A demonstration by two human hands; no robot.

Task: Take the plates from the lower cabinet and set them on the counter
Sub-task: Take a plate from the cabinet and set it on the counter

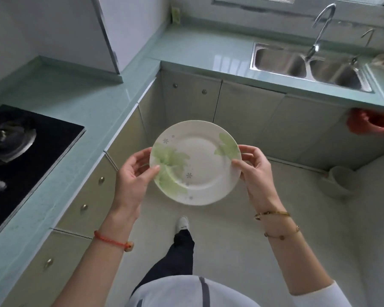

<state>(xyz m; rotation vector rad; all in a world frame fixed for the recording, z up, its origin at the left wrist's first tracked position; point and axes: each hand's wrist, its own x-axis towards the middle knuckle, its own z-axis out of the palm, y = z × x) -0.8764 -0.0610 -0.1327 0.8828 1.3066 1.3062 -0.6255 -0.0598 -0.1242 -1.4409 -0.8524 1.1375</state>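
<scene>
A white plate [196, 167] with pale green flower prints is held level in mid-air above the floor, in the corner between the two runs of cabinets. My left hand [134, 173] grips its left rim, thumb on top. My right hand [254, 169] grips its right rim, thumb on top as well. The pale green counter [80, 107] runs along the left and across the back. The lower cabinet doors [248, 111] below it are all closed.
A black gas hob [31, 147] sits in the left counter. A steel double sink [308, 65] with a tall tap [321, 27] is at the back right. A red bag [370, 124] hangs under the counter edge, with a pale bin [337, 180] on the floor below.
</scene>
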